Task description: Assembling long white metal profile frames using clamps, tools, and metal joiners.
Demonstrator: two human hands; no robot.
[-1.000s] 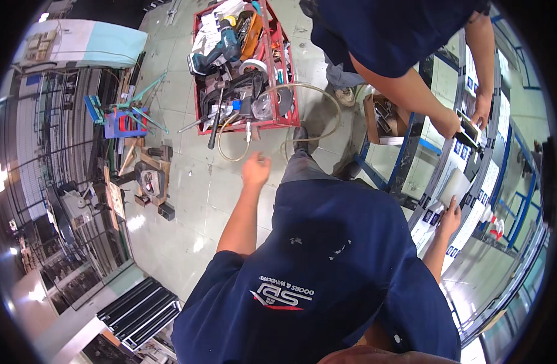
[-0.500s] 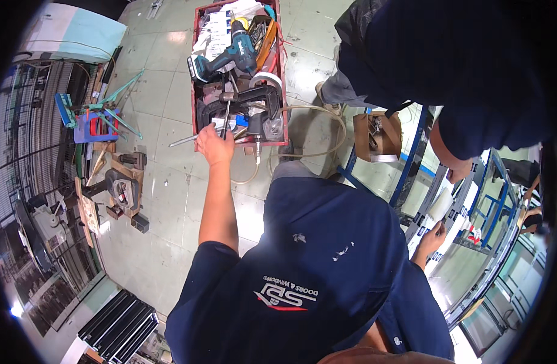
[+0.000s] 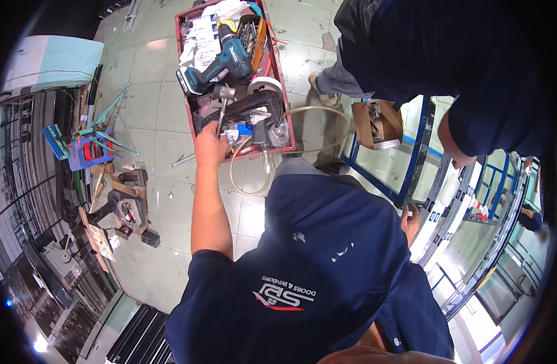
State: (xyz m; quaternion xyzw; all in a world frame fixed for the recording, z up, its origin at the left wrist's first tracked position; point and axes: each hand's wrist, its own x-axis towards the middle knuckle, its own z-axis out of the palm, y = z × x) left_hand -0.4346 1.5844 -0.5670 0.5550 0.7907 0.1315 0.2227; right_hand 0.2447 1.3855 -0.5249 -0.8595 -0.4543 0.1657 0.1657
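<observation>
My left hand (image 3: 212,145) reaches over the near left corner of the red toolbox (image 3: 289,115). Its fingers close around the shaft of a hammer-like metal tool (image 3: 222,109) with a thick, round head. Beside that tool lies a dark C-clamp (image 3: 254,106). Farther back in the box rests a teal and black cordless drill (image 3: 233,57). On my right side, my right hand (image 3: 410,223) is curled near white-covered profiles (image 3: 433,218), apart from them; a small dark thing seems to be between the fingers, too small to name.
A co-worker (image 3: 412,54) stands at the far right, arm bent over the profiles. Blue metal frames (image 3: 418,151) and an open cardboard box (image 3: 375,124) are beside them. A clear hose (image 3: 345,127) loops by the toolbox. A cut-off machine (image 3: 127,209) and a purple stool-like item (image 3: 87,153) stand left.
My left hand has moved deeper into the toolbox, and the hammer-like tool has shifted toward the drill. My right hand has drawn back from the profiles toward my body.
</observation>
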